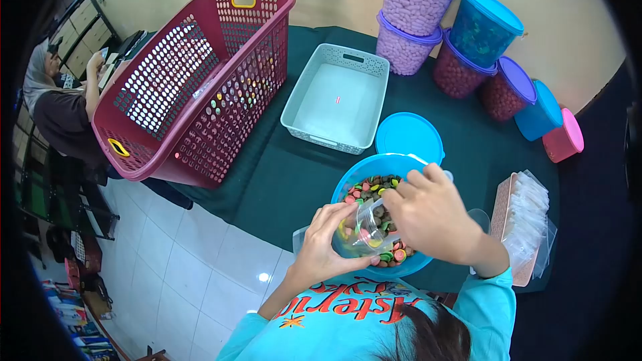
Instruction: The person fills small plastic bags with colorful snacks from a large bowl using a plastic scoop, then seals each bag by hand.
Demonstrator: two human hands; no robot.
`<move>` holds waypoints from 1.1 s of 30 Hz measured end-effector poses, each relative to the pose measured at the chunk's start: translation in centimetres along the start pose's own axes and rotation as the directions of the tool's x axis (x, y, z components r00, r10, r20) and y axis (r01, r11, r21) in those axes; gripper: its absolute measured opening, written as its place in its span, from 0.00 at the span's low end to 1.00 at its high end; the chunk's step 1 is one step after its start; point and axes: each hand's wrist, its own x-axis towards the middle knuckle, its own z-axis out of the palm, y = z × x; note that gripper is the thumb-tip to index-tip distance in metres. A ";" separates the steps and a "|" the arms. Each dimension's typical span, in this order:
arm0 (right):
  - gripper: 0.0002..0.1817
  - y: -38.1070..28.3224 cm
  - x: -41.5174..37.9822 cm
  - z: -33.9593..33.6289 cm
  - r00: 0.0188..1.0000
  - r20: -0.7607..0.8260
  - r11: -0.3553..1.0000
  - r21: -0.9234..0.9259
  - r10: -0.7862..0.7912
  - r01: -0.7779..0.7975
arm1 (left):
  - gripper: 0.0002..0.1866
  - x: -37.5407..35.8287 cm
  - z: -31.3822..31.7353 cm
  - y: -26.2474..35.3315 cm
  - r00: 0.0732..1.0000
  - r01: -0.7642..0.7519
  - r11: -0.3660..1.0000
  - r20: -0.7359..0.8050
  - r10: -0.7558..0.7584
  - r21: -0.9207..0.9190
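Observation:
My left hand (324,241) grips a small clear plastic bag (361,230) partly filled with colourful round candies. My right hand (431,217) holds the bag's open top from the other side, fingers pinched at its rim. Both hands hover over a blue tub (348,184) full of the same multicoloured candies (371,190). The tub's blue lid (409,135) lies on the dark green table just behind it.
A grey basket (314,127) and a tilted maroon laundry basket (194,80) stand further back. Stacked lidded tubs of candy (461,40) line the back right. A pink tray of clear bags (525,220) sits at right. A seated person (60,107) is at far left.

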 end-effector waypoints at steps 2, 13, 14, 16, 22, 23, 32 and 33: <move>0.08 0.6 -0.2 -1.1 0.999 0.023 0.998 0.059 0.037 -0.038 | 0.41 -0.1 0.0 0.3 1.000 0.008 1.000 -0.009 -0.008 -0.014; 0.07 -0.6 -0.9 -1.8 0.997 -0.057 0.994 -0.091 0.058 -0.063 | 0.43 -0.2 0.2 0.4 0.999 0.018 1.000 -0.037 -0.019 -0.009; 0.07 -0.9 -0.9 -1.8 0.996 -0.078 0.994 -0.092 0.050 -0.057 | 0.43 -0.1 0.2 0.4 0.999 0.029 0.999 -0.043 -0.030 -0.034; 0.06 -1.1 -0.8 -1.4 0.996 -0.081 0.997 -0.076 0.026 -0.032 | 0.44 -0.1 0.2 0.4 0.999 0.027 0.999 -0.033 -0.028 -0.036; 0.05 3.2 -1.3 -2.1 0.982 0.008 0.981 -0.040 0.191 -0.191 | 0.42 -0.6 -0.9 -0.9 0.999 0.026 0.974 -0.017 -0.030 -0.223; 0.04 3.7 -1.5 -1.3 0.972 0.046 0.973 -0.049 0.228 -0.226 | 0.41 -0.8 -1.4 -1.5 1.000 0.012 0.947 0.007 -0.010 -0.322; 0.03 4.9 -4.0 7.1 0.987 0.152 0.997 -0.064 0.053 -0.044 | 0.43 -2.7 -2.5 -3.3 0.985 0.165 0.834 0.042 -0.168 -0.527; 0.03 5.0 -4.3 7.5 0.993 0.112 0.999 -0.029 0.022 -0.019 | 0.44 -2.8 -2.3 -3.6 0.982 0.176 0.821 0.041 -0.184 -0.543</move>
